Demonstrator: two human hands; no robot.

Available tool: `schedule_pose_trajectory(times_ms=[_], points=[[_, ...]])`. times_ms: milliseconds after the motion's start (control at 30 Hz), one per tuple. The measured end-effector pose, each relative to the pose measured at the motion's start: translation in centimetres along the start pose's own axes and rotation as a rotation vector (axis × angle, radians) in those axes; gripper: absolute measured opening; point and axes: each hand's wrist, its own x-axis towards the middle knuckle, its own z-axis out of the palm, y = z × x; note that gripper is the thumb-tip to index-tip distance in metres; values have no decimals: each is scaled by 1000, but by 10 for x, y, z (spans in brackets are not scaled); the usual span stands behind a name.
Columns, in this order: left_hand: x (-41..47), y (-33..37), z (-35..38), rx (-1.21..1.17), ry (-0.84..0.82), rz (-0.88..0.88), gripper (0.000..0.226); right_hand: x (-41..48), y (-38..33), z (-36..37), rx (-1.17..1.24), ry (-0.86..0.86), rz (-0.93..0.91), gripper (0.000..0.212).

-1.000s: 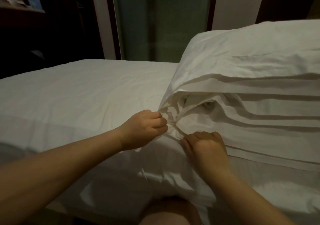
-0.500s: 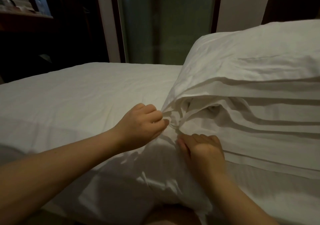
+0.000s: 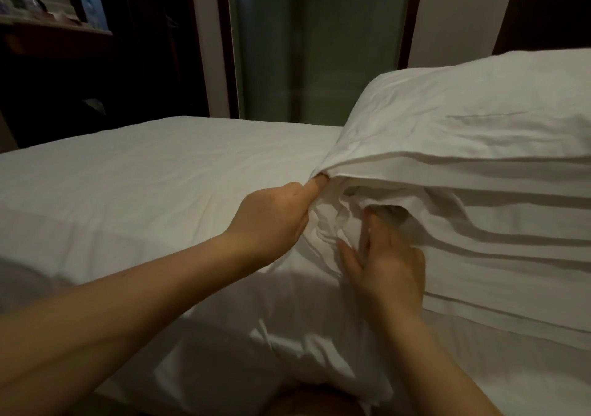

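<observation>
White cloth with faint woven stripes makes up the pillowcase (image 3: 463, 134), which lies plump on the bed with its open end turned toward the person. The left hand (image 3: 271, 220) grips the upper hem of that opening, its fingers curled round the edge and partly hidden under the cloth, so that the hem is lifted into a small peak right at the grip. Just below and to the right of that grip the inner flap (image 3: 329, 223) sits bunched in soft creases, touching the heel of the left hand. The right hand (image 3: 390, 262) holds nothing: its fingers (image 3: 371, 223) are straight and reach into the dark mouth under the lifted hem, the tips hidden by the fold, while the thumb lies splayed on the creased cloth. The two hands are close together, with only the bunched flap between them. To the left of the grip the white bed sheet (image 3: 144, 176) spreads flat and lightly wrinkled. Well beyond the grip stands a dim glass door (image 3: 319, 48), and far off to its left a shelf (image 3: 54, 28) with small things too dark to make out.
</observation>
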Motion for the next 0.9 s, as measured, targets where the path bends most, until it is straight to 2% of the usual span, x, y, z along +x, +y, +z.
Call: schedule_pose_trajectory(times_ms=[67,100,167,200,267,367,467,533,600,700,833,900], points=[[-1,5,-3,-64,-92,-90,48,2,-3,-2,5,3,23,51],[-2,6,-5,-97,-104,-108,47,6,-5,-5,19,-64,76,53],[-7,5,-12,-136,-128,-127,39,12,-5,-7,13,-159,192,55],[-10,2,-14,-135,-145,-122,33,13,-6,-7,6,-151,194,48],[-15,-3,-16,-104,-209,-114,28,11,-12,-5,18,-104,95,26],[-13,-1,-14,-68,-272,-136,32,0,-15,6,107,85,-8,28],[-7,5,-14,-61,-227,-139,36,-8,-12,11,202,262,-56,20],[-5,12,-14,-43,-210,-149,36,-9,-17,11,175,349,-135,18],[-1,20,-13,-29,-190,-178,38,-5,-23,9,128,359,-130,27],[10,32,-10,-38,-134,-233,39,1,-23,5,152,309,28,41],[22,40,-1,-5,-174,-273,46,-6,-12,12,192,296,14,35],[26,42,1,-11,-176,-289,41,-8,-11,13,173,291,3,33]])
